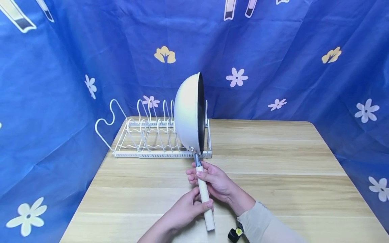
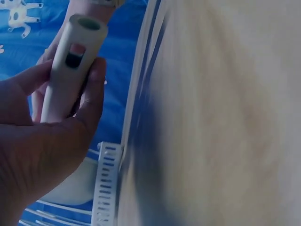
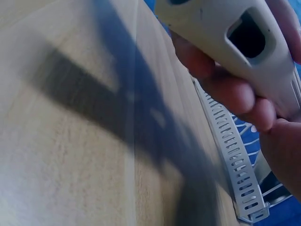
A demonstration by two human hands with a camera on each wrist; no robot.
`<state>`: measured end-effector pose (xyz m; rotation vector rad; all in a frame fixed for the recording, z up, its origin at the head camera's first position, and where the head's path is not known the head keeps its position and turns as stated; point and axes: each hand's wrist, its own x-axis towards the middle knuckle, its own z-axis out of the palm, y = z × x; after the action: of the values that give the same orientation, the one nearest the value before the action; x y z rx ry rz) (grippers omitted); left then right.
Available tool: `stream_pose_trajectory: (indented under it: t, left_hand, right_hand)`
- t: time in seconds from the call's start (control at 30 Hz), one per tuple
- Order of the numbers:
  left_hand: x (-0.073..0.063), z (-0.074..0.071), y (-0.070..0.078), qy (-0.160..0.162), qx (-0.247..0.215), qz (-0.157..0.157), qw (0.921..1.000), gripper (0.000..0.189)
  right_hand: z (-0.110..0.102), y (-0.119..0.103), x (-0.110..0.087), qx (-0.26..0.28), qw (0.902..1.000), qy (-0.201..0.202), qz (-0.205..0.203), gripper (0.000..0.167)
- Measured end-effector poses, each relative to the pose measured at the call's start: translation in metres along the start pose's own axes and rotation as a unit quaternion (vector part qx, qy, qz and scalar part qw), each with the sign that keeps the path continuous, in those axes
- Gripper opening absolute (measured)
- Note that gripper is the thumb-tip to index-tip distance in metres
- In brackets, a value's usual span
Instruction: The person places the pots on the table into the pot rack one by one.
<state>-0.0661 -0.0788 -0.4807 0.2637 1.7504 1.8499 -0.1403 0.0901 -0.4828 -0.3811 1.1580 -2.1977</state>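
Note:
A white frying pan [image 1: 186,114] with a dark inside stands on its edge at the right end of a white wire rack [image 1: 158,154], its open side facing right. Its pale handle [image 1: 204,192] points toward me. Lower on the handle, my left hand [image 1: 188,207] pinches it between thumb and fingers; the left wrist view shows this grip around the handle [image 2: 70,70] near its slotted end. Closer to the pan, my right hand [image 1: 217,180] holds the handle with the thumb on top and the fingers reaching past its left side.
The rack's upright wire loops [image 1: 143,128] extend left of the pan, with one larger loop [image 1: 104,123] leaning out at the far left. A wooden table [image 1: 273,162] carries the rack. Blue patterned cloth [image 1: 273,50] hangs around the back and sides.

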Motion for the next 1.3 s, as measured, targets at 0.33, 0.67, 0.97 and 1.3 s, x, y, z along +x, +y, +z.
stream_pose_trajectory:
  t: [0.33,0.67,0.97,1.3]
  left_hand:
    - [0.006,-0.003,0.005,0.021,0.117,0.004,0.9929,0.052]
    - [0.01,-0.003,0.008,0.06,0.232,-0.009,0.9708,0.06]
    - [0.012,-0.004,0.011,0.068,0.302,-0.009,0.9507,0.039]
    - [0.014,-0.003,0.019,0.057,0.359,-0.005,0.9317,0.031]
  right_hand:
    - [-0.001,0.005,-0.003,-0.022,0.9992,0.03,-0.012,0.041]
    - [-0.004,0.007,-0.002,-0.111,0.9856,0.125,0.026,0.055]
    - [0.0,0.007,-0.001,-0.164,0.9754,0.144,0.026,0.049]
    - [0.004,0.009,-0.004,-0.357,0.9097,0.211,0.005,0.05]
